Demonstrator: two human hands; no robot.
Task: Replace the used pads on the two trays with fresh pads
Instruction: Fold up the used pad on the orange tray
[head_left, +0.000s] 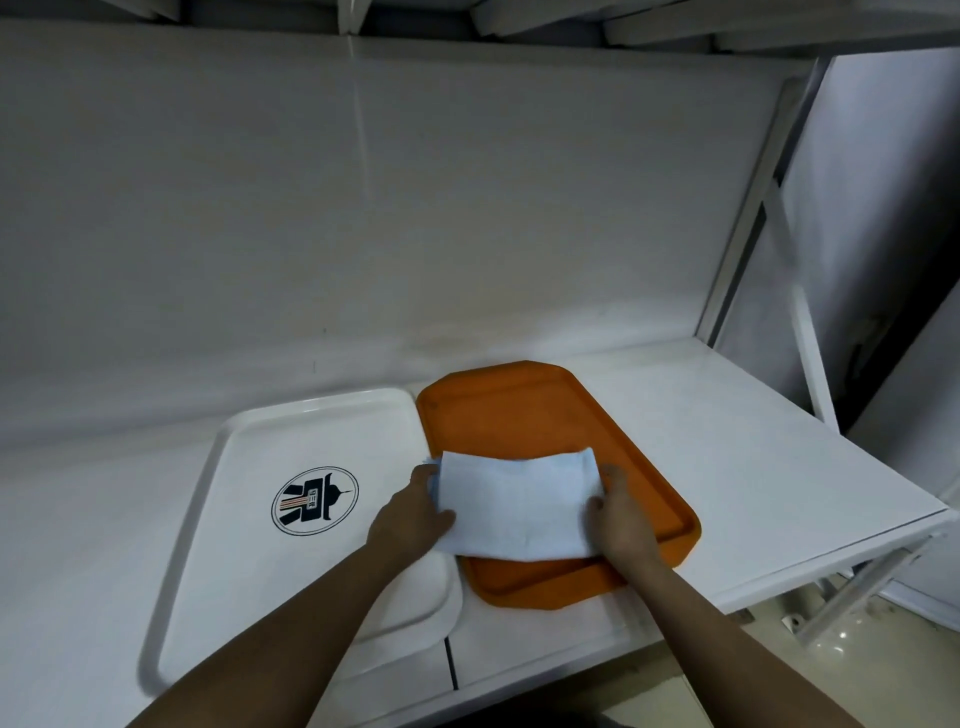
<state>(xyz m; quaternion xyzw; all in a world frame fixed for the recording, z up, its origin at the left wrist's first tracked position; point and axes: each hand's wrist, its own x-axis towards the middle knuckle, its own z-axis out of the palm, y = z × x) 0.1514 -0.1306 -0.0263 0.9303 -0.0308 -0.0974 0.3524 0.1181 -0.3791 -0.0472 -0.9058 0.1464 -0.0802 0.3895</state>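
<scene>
Head view. A folded white pad is held over the near half of the orange tray, its left edge overhanging the tray's left rim. The left hand grips the pad's 9 o'clock edge, thumb on top and fingers curled beneath; the right hand grips the 3 o'clock edge, fingers curled round it. The far half of the orange tray, toward 12 o'clock, lies bare. The white tray, bearing a round printed logo, sits at 9 o'clock of the orange tray; their long rims run just beside each other, and whether they touch cannot be told. Both trays rest on a white table. Bare tabletop extends at 3 o'clock of the orange tray up to the table's right edge. A white wall bounds the table at 12 o'clock; a white frame stands at 2 o'clock.
</scene>
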